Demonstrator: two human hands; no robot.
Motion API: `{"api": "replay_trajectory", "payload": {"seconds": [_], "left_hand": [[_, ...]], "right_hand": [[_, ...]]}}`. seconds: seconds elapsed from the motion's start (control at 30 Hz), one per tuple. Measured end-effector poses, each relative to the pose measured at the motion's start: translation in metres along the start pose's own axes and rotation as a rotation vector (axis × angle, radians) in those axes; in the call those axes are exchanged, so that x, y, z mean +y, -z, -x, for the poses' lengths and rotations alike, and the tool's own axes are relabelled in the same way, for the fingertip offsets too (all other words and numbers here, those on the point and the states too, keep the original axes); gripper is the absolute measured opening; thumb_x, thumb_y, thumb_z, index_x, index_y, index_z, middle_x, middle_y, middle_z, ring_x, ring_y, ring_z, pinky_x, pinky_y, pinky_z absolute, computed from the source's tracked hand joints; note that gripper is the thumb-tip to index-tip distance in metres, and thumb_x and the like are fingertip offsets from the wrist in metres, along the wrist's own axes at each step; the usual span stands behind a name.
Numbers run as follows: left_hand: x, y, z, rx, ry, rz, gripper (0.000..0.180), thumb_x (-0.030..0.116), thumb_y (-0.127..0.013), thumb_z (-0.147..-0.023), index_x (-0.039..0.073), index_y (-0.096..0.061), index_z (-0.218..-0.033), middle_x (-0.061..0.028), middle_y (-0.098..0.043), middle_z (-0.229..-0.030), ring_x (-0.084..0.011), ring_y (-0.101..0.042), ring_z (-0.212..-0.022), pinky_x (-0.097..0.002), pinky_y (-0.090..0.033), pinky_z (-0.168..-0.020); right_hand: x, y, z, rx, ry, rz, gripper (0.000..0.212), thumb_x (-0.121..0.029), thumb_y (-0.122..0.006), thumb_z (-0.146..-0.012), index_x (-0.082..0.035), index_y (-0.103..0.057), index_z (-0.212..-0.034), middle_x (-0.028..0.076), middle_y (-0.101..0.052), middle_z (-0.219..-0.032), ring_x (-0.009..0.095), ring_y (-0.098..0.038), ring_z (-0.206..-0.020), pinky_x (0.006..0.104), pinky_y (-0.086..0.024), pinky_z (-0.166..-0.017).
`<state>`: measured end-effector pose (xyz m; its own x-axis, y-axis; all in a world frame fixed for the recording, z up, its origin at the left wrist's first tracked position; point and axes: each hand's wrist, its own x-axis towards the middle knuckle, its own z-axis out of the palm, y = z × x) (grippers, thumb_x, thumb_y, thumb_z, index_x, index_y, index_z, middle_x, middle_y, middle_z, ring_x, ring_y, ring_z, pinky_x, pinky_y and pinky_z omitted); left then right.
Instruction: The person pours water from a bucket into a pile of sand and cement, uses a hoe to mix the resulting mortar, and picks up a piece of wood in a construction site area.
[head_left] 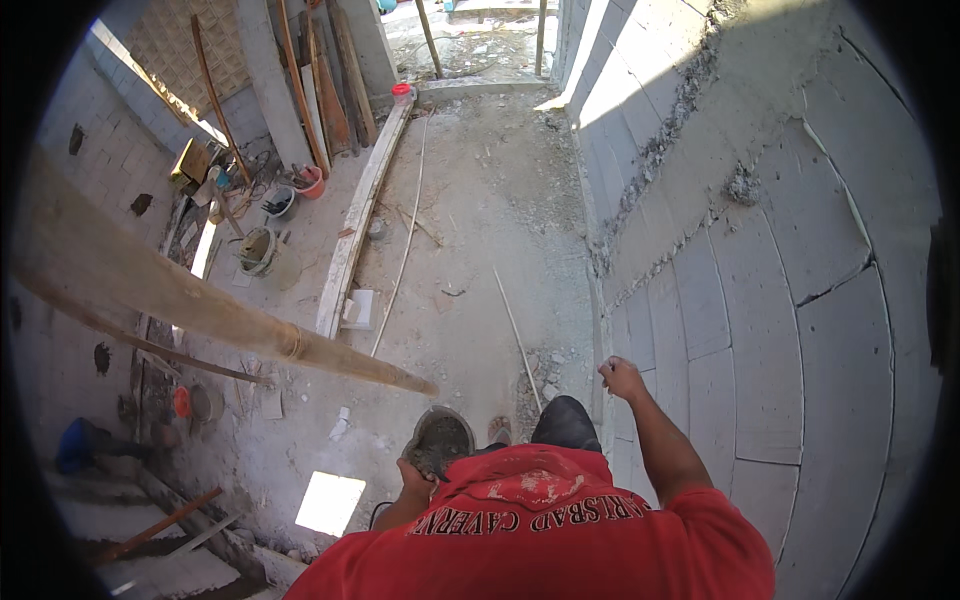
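Fingers of my left hand (413, 482) grip the bucket (469, 430), probably heavy, best supported underneath. My right hand (622, 379) curls, contents unclear.

Strong daylight thru the far doorway (490, 45) blows out, w/ glare on upper R wall (640, 70), room otherwise in soft shade, fisheye bend + blk vignette at edges.

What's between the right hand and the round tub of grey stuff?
In the head view, a foot, a dark-clothed leg and a pale stick's end lie between right hand and tub.
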<state>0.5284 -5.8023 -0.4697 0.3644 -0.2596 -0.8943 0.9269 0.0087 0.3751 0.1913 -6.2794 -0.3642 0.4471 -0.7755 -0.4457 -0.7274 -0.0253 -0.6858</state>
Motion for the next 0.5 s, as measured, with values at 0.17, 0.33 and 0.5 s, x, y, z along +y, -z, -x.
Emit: {"api": "replay_trajectory", "payload": {"seconds": [0.17,0.33,0.5], "left_hand": [[0.058,-0.172,-0.076,0.143,0.048,-0.001,0.058,0.067,-0.028,-0.091,0.015,-0.055,-0.097,-0.0016,-0.037,-0.055,-0.0220,-0.033,-0.048,-0.0429,-0.034,-0.051],[0.107,-0.301,-0.144,0.274,0.066,0.102,0.058,0.070,-0.029,-0.090,0.016,-0.051,-0.090,-0.0015,-0.038,-0.060,-0.0204,-0.033,-0.052,-0.0402,-0.032,-0.054],[0.167,-0.485,-0.193,0.457,0.083,0.078,0.063,0.075,-0.032,-0.089,0.014,-0.044,-0.084,-0.0017,-0.038,-0.068,-0.0206,-0.033,-0.058,-0.0396,-0.033,-0.060]], "right_hand": [[0.134,-0.007,-0.087,-0.554,0.209,0.956,0.034,-0.027,-0.072,-0.081,-0.011,-0.068,-0.111,0.010,-0.070,-0.104,0.029,-0.064,-0.108,0.0422,-0.055,-0.085],[0.173,0.008,-0.190,-0.845,-0.262,0.466,0.034,-0.032,-0.065,-0.088,-0.006,-0.071,-0.110,0.010,-0.072,-0.111,0.025,-0.068,-0.105,0.0422,-0.055,-0.079],[0.146,0.068,-0.394,-0.601,-0.034,0.774,0.038,-0.038,-0.064,-0.083,-0.006,-0.075,-0.100,0.015,-0.073,-0.104,0.028,-0.070,-0.096,0.0424,-0.054,-0.084]]}}
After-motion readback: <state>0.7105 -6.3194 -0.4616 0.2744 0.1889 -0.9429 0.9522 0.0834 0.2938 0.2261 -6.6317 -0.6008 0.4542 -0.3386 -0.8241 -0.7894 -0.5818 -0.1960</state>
